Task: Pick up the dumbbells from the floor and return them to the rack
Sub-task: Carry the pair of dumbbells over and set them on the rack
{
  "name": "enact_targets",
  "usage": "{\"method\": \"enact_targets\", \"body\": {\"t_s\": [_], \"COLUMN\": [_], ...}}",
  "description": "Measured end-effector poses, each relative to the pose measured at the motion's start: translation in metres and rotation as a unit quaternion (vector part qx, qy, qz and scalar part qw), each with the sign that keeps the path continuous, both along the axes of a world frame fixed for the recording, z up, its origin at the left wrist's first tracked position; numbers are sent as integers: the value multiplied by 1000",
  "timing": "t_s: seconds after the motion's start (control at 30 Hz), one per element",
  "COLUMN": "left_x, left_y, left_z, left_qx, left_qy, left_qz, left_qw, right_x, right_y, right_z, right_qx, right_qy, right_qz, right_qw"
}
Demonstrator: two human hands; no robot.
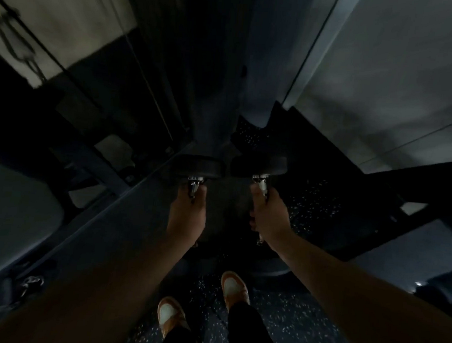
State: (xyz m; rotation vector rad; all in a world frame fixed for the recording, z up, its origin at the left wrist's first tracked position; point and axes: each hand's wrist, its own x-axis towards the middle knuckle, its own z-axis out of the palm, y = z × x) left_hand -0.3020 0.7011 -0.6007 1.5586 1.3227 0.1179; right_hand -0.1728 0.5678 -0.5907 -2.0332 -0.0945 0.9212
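Both hands are closed around dumbbell handles, one weight in each. Left hand (187, 215) is wrapped tight on the chrome grip of the left dumbbell (199, 166); a short stretch of shiny handle shows past the knuckles, and the dark round head sits just beyond it. Right hand (268, 215) is clenched the same way on the right dumbbell (259, 166), whose dark head stands just beyond the fist, with another glint of metal showing below the wrist at the near end of the grip. The two far heads lie side by side — very near each other, though the dim light does not tell whether they touch.

Both arms reach forward and down, bare to the edge of view. Below and between them stand two feet in orange and white shoes (233, 287) with black trouser legs, on a dark speckled floor (288, 327). That same flecked surface shows again just beyond the right hand.

Left of the left hand, a long dark rail (103, 210) runs diagonally, with dark frame parts behind it; whether this is the rack cannot be told — the picture is dim and blurred. Right of the right hand another dark beam (407, 191) crosses at a slant. Pale wall panels (403, 63) fill the far background.
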Motion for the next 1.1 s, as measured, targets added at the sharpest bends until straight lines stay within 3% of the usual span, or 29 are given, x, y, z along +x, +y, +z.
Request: {"method": "enact_targets", "body": {"t_s": [0.27, 0.53, 0.8, 1.1], "left_x": [19, 28, 41, 45], "left_y": [-12, -37, -102, -233], "left_z": [128, 220, 280, 300], "left_qx": [2, -12, -13, -91], "left_qy": [-88, -149, -196, -185], "left_qz": [-30, -174, -314, -420], "left_qw": [996, 973, 929, 884], "right_x": [3, -35, -81, -140], "right_y": [-41, -89, -166, -309], "right_z": [140, 237, 288, 314], "right_qx": [66, 36, 43, 34], "right_qy": [-19, -108, -128, -166], "right_qz": [-99, -188, -341, -464], "right_qw": [993, 976, 930, 869]}}
